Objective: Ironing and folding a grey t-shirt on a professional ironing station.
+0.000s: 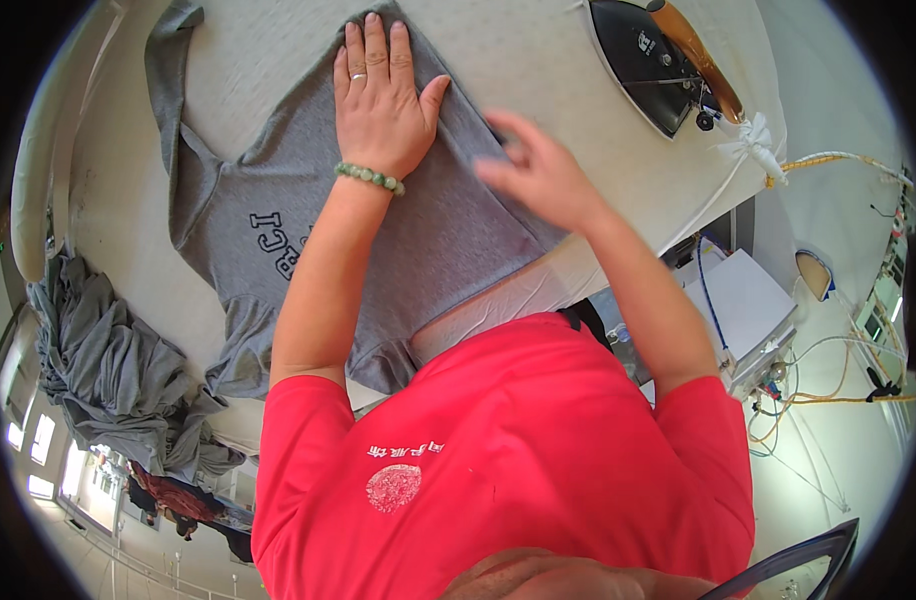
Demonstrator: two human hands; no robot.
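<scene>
A grey garment (428, 235), which looks like a sweatshirt with dark lettering, lies spread on the pale ironing table (263, 55). One long sleeve (168, 95) stretches toward the far left. My left hand (386, 120) rests flat on the garment's far part, fingers extended and thumb out to the side. It wears a ring and a green bead bracelet (370, 178). Just above the garment's right edge hovers my right hand (543, 175), blurred by motion. Its index finger and thumb are apart, and nothing shows between them.
An iron (650, 65) with a wooden handle sits at the far right, its cord and hose tied with white cloth (753, 145). Crumpled grey garments (108, 350) pile up at the table's left edge. To the right are a white box-like unit (743, 300) and loose cables.
</scene>
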